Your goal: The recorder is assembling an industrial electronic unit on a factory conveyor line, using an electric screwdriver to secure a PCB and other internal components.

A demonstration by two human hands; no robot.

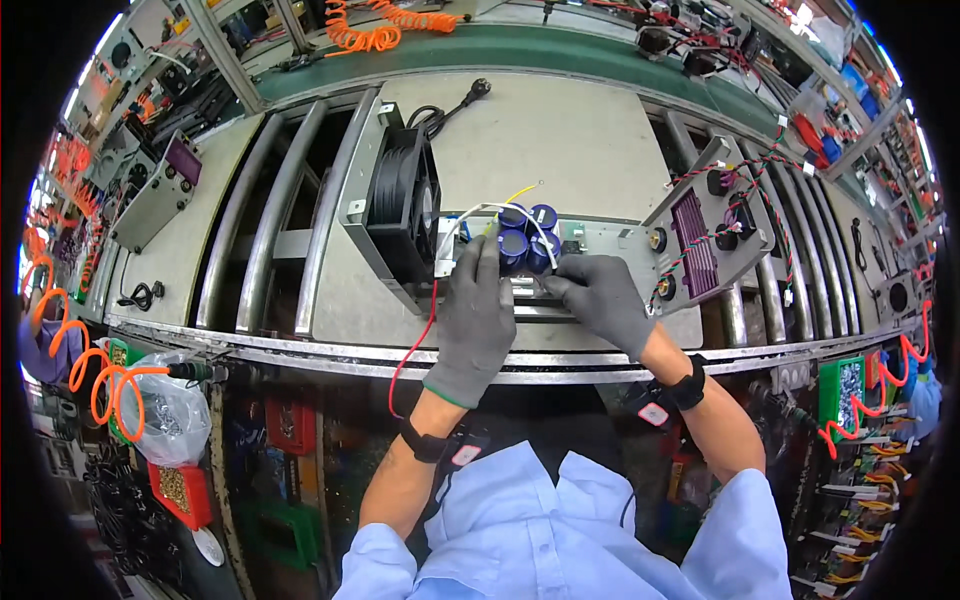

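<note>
My left hand (474,325), in a grey glove, reaches over the left part of an open metal chassis (612,236). Its fingers are pressed together beside dark blue cylindrical capacitors (513,245); whatever they hold is hidden. A yellow wire (520,192) rises from near these fingertips. A white wire (482,207) arches over the capacitors toward my right hand (603,300), also gloved, which pinches its end at their right. A red wire (428,335) hangs down beside my left hand. The black fan (405,205) stands upright at the chassis's left end.
The chassis rests on a pale board (560,120) above metal rollers (282,215). A purple heatsink (692,240) with loose wiring stands at right. A black power plug (480,90) lies behind. Orange coiled hoses (125,375) and a red bin (180,492) are at left.
</note>
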